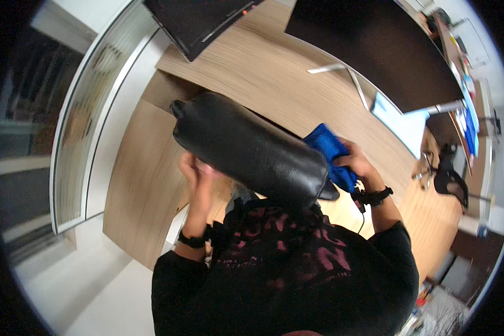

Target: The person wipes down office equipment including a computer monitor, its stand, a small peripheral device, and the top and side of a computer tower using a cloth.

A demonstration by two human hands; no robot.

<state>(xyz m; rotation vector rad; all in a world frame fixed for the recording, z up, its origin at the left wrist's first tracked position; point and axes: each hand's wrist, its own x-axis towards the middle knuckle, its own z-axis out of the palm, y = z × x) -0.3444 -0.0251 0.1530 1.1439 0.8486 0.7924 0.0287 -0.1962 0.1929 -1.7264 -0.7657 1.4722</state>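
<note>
A long, rounded black bag (248, 151), leather-like and slightly shiny, is held up in front of my chest, over the desk's near edge. My left hand (197, 170) grips it from below along its near left side; part of the fingers is hidden by the bag. In my right hand (357, 161) is a bunched blue cloth (329, 151), held at the bag's right end. A small tab sticks out at the bag's far left end. Both of my wrists wear black bands.
A wood-grain desk (252, 63) spans the view, with a dark monitor (374, 50) on a metal stand and another black device (197, 21) on it. Light blue sheets (403, 122) lie below the monitor. A black object (449, 178) lies right. A glass partition (96, 113) stands left.
</note>
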